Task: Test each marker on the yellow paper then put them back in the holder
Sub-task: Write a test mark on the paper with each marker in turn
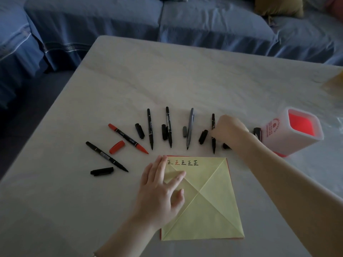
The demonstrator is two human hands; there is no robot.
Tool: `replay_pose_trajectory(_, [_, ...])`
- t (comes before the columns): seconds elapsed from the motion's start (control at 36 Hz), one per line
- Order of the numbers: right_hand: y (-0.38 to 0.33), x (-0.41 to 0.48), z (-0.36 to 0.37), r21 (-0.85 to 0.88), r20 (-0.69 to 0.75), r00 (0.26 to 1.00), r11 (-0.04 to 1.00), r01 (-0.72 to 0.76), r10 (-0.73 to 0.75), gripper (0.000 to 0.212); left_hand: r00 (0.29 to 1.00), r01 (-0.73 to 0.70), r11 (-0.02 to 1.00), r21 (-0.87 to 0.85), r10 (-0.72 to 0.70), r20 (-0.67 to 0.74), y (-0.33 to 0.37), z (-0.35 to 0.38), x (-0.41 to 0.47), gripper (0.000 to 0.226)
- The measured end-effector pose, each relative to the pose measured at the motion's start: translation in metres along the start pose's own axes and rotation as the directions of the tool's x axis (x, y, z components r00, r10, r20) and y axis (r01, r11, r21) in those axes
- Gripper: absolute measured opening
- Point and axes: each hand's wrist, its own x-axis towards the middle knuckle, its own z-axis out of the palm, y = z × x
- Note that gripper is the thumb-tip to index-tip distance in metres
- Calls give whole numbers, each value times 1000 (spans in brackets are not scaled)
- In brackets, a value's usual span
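A creased yellow paper [209,206] lies on the table with several written marks along its top edge. My left hand [163,190] rests flat on its left part, fingers spread. Several uncapped markers fan out above it: a black one [105,156], a red one [128,139], two black ones [150,128] [168,127], a grey one [190,128], each with its cap beside it. My right hand [229,131] is closed around a black marker [213,134] at the right of the row. The white holder [295,132] with a red inside stands at the right.
The pale marble-look table [130,75] fills the view; its left edge runs diagonally. A blue-covered sofa [130,21] stands behind it. Another black marker or cap [257,133] lies between my right hand and the holder. A blurred yellowish object [334,80] sits at the right edge.
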Motion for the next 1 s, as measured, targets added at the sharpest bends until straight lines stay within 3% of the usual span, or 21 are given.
replay_pose_trajectory(0.19, [-4, 0, 8, 26, 94, 995, 999, -21, 18, 28, 1000, 5, 1000, -1, -5, 1, 1, -2, -1, 42])
replay_pose_trajectory(0.28, [-1, -3, 1, 158, 118, 993, 987, -22, 3, 31, 1000, 0, 1000, 12, 0, -10, 1, 0, -1, 43])
replay_pose_trajectory(0.36, [5, -14, -14, 324, 31, 999, 946, 17, -28, 28, 1000, -3, 1000, 12, 3, -14, 1, 1, -1, 43])
replay_pose_trajectory(0.5, [24, -53, -14, 593, -276, 956, 765, 251, -100, 14, 1000, -4, 1000, -4, 4, -16, 0, 2, -1, 43])
replay_pose_trajectory(0.58, [36, -72, 7, 647, -442, 895, 668, 367, -64, 27, 1000, -7, 1000, 15, 7, -24, 1, 3, -2, 43])
replay_pose_trajectory(0.64, [41, -79, 23, 685, -434, 898, 622, 378, -69, 24, 999, -14, 1000, -6, 13, -36, 1, 3, -3, 42])
replay_pose_trajectory(0.75, [39, -87, 51, 835, -347, 936, 435, 338, -62, 16, 998, -25, 999, -38, 23, -55, 0, 4, -3, 42])
replay_pose_trajectory(0.83, [33, -86, 67, 880, -333, 942, 368, 299, 30, 26, 1000, -9, 1000, -19, 8, -30, 0, 3, -2, 44])
replay_pose_trajectory(0.89, [30, -82, 74, 878, -352, 932, 378, 294, 93, 33, 1000, 10, 1000, -8, -10, -15, 0, 1, -2, 44])
replay_pose_trajectory(1.0, [26, -75, 83, 803, -416, 896, 525, 284, 152, 34, 1000, 18, 999, -35, -18, -13, 0, 3, -1, 42])
